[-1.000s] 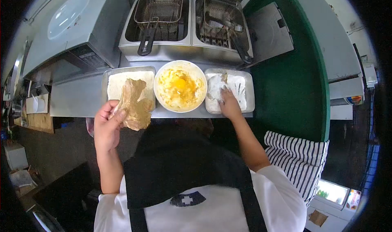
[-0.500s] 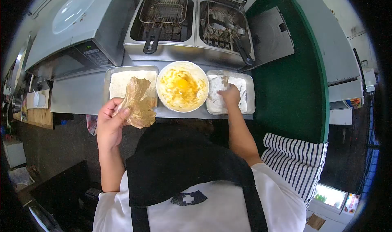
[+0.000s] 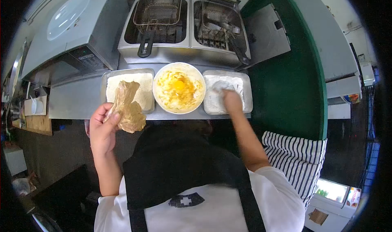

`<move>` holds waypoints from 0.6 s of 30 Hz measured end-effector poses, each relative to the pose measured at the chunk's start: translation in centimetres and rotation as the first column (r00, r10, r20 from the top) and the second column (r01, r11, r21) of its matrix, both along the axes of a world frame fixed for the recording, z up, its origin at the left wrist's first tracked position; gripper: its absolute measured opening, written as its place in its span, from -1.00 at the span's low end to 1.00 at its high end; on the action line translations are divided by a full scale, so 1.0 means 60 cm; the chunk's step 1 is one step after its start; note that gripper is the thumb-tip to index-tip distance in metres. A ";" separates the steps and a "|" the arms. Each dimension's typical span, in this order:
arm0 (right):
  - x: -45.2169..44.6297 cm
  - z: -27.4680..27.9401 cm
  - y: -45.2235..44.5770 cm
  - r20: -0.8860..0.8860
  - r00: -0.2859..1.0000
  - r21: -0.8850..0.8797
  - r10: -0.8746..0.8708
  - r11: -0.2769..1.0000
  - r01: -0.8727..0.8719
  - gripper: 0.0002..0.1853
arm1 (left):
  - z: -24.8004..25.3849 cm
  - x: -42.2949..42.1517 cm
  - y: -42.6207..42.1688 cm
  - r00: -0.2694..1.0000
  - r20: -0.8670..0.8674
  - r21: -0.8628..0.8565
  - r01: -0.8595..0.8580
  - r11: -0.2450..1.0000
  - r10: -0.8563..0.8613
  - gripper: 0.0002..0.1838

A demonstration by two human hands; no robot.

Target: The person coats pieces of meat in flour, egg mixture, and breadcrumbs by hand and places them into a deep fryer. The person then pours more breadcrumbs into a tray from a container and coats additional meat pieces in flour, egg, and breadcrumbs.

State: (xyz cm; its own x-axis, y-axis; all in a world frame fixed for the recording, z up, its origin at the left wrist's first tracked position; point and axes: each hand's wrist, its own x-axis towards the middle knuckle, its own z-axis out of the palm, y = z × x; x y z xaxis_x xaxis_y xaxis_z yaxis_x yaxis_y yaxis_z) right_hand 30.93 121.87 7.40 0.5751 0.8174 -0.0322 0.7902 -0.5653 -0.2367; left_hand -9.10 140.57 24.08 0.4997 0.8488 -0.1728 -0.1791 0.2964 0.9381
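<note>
My left hand [image 3: 104,123] pinches a flat, floppy piece of raw meat [image 3: 127,109], pale brown with a wet-looking surface. The meat hangs in front of a metal tray of cream-coloured crumbs or meal [image 3: 143,89] and hides part of it. In the middle stands a white bowl [image 3: 157,99] with a whole yolk on yellow, streaky egg mixture. On the right, a metal tray [image 3: 248,105] holds white powder. My right hand [image 3: 232,101] is over this powder, its fingers smeared by motion. A whitish blur at the fingertips cannot be made out.
Behind the trays stands a two-basin fryer [image 3: 157,51] with wire baskets and black handles. A microwave [image 3: 81,36] with a white plate on top is at the left. A green partition [image 3: 290,81] and a striped cloth [image 3: 292,154] lie to the right.
My left hand has moved slightly left and down with the meat. My right hand has shifted within the powder tray and is more blurred. The whole view has shifted a little.
</note>
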 end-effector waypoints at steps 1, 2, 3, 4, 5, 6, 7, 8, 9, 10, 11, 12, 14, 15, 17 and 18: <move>-0.010 -0.024 -0.002 0.028 0.993 -0.092 0.116 0.989 -0.113 -0.68 | 0.000 0.001 0.000 1.000 0.000 0.000 0.010 1.000 -0.010 -0.73; -0.017 -0.051 -0.005 0.131 0.982 -0.036 0.136 0.991 -0.133 -0.69 | 0.001 0.003 0.001 1.000 -0.003 0.001 0.020 1.000 -0.020 -0.72; -0.016 -0.047 -0.006 0.069 0.994 0.010 0.084 0.996 -0.085 -0.69 | 0.000 0.004 0.002 1.000 -0.005 -0.001 0.029 1.000 -0.029 -0.73; -0.016 -0.031 -0.007 0.003 0.999 0.052 0.035 0.998 -0.035 -0.69 | -0.002 0.005 0.003 0.999 -0.007 -0.004 0.037 0.999 -0.037 -0.73; -0.017 -0.014 -0.010 -0.066 0.998 0.091 -0.015 0.996 0.021 -0.69 | -0.002 0.006 0.003 0.999 -0.011 -0.007 0.049 0.999 -0.049 -0.73; -0.014 0.005 -0.013 -0.125 0.988 0.160 -0.090 0.981 0.110 -0.71 | 0.007 0.016 0.002 0.996 -0.019 -0.008 0.083 0.996 -0.084 -0.74; -0.004 0.025 -0.015 -0.186 0.970 0.224 -0.158 0.954 0.199 -0.72 | 0.021 0.036 -0.002 0.993 -0.025 -0.007 0.116 0.993 -0.116 -0.74; 0.010 0.034 -0.019 -0.250 0.943 0.281 -0.220 0.915 0.288 -0.73 | 0.030 0.057 -0.006 0.988 -0.031 -0.008 0.149 0.989 -0.149 -0.75; 0.032 0.032 -0.028 -0.408 0.873 0.293 -0.266 0.868 0.402 -0.74 | 0.033 0.078 -0.009 0.979 -0.050 0.002 0.196 0.981 -0.196 -0.75; 0.059 0.030 -0.038 -0.556 0.777 0.285 -0.295 0.811 0.512 -0.75 | 0.035 0.101 -0.011 0.968 -0.069 0.012 0.244 0.970 -0.243 -0.75; 0.081 0.027 -0.052 -0.688 0.658 0.256 -0.305 0.747 0.614 -0.75 | 0.037 0.126 -0.013 0.953 -0.089 0.020 0.291 0.957 -0.288 -0.75; 0.095 0.029 -0.066 -0.789 0.576 0.289 -0.213 0.699 0.654 -0.76 | 0.043 0.154 -0.018 0.923 -0.133 0.005 0.364 0.931 -0.361 -0.75; 0.116 0.036 -0.087 -0.919 0.395 0.325 0.013 0.592 0.737 -0.76 | 0.047 0.220 -0.036 0.871 -0.138 -0.028 0.472 0.881 -0.471 -0.74; 0.119 0.046 -0.094 -0.920 0.390 0.339 0.031 0.560 0.756 -0.76 | 0.038 0.258 -0.047 0.854 -0.101 -0.043 0.508 0.860 -0.510 -0.74; 0.118 0.082 -0.111 -0.921 0.382 0.364 0.070 0.496 0.788 -0.75 | 0.010 0.335 -0.067 0.817 -0.099 -0.098 0.560 0.823 -0.568 -0.73; 0.118 0.097 -0.120 -0.904 0.426 0.390 0.046 0.498 0.775 -0.74 | -0.002 0.373 -0.080 0.804 -0.066 -0.121 0.581 0.804 -0.591 -0.72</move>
State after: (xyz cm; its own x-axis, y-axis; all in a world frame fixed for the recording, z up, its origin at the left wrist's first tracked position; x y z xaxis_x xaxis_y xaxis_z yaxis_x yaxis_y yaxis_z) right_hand 38.01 114.70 13.24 0.8629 0.4612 -0.2065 -0.2121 -0.0403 -0.9764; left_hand 13.28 135.76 23.95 0.8738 0.3772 -0.3069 0.1451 0.4001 0.9049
